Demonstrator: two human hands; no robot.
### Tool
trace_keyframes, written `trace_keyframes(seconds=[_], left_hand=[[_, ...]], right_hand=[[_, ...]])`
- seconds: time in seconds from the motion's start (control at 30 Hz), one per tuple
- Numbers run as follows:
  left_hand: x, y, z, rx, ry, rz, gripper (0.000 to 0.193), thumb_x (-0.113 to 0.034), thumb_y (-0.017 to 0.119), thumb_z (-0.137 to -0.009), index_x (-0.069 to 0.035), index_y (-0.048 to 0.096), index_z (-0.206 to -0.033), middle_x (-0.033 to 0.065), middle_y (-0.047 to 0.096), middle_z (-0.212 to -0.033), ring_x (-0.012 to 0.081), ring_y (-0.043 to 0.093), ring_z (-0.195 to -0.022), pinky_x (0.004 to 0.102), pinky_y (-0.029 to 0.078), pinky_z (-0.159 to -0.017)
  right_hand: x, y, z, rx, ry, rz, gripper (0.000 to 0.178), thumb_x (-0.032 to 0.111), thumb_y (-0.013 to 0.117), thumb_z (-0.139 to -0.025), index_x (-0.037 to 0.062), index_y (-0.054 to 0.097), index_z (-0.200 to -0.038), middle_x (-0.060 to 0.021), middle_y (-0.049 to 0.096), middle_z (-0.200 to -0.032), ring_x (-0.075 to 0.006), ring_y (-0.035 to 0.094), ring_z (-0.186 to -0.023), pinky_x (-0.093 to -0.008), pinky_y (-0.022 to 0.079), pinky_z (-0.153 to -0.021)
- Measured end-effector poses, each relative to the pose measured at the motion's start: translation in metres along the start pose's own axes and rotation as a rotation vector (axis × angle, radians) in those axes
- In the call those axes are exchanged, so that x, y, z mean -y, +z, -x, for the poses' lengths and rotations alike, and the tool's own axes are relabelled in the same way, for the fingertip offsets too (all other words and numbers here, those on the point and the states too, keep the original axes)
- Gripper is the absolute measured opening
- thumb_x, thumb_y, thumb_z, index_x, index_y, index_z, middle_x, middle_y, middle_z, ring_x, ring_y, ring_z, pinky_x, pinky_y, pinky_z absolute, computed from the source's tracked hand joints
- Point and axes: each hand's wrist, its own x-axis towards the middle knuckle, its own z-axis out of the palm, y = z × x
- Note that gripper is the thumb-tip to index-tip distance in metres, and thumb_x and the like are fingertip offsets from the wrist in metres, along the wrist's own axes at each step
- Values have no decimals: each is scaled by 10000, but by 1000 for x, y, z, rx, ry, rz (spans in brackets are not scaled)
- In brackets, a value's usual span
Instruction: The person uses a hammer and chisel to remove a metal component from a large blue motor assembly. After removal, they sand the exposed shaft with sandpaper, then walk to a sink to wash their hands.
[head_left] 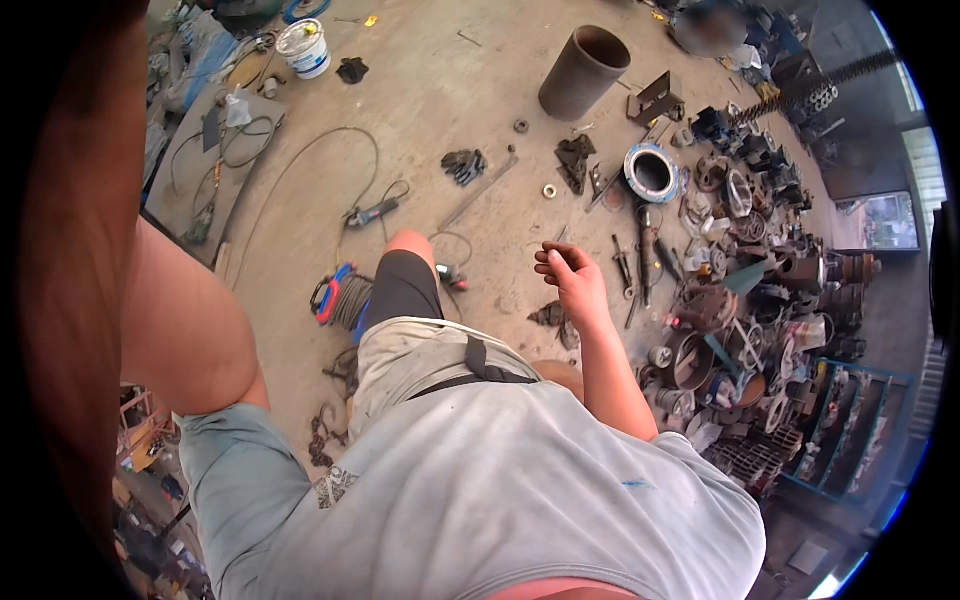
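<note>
The right hand's grip (571, 277) is loosely curled, contents unclear, with a metal ring (550, 186) ahead and a dark metal part (547, 315) behind.

Tan floor (430, 100), grey wall (872, 305), bright window (880, 220).

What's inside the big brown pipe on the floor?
Inside the pipe, only its brown inner wall shows. The near side covers the bottom, so I can't tell what's there.
</note>
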Motion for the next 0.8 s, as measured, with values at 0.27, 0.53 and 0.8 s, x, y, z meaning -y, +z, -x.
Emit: trace_keyframes(seconds=[0.27, 0.53, 0.8], left_hand=[[277, -190, -31, 8, 61, 93, 588, -446, 582, -941, -34, 545, -1359, 138, 607, -1275, 229, 603, -1001, 352, 465, -844], [527, -422, -123, 19, 47, 165, 587, -452, 575, -952, -37, 540, -1366, 126, 615, -1265, 225, 620, -996, 346, 476, -828], [727, -615, -162, -183, -145, -28, 585, -457, 569, -963, -41, 534, -1372, 114, 623, -1254, 221, 637, -992, 341, 486, -812]], right_hand=[[-9, -43, -302, -184, 99, 365, 338, 241, 646, -1007, -21, 681, -1217, -109, 760, -1050, -181, 730, -877, -308, 547, -763], [-58, -106, -457, -212, 819, 683, 324, 351, 620, -950, 49, 731, -985, -141, 724, -855, -221, 706, -738, -382, 537, -650], [118, -89, -859, -191, 477, 642, 262, 339, 594, -976, 98, 669, -905, -78, 652, -772, -188, 632, -662, -350, 471, -559]])
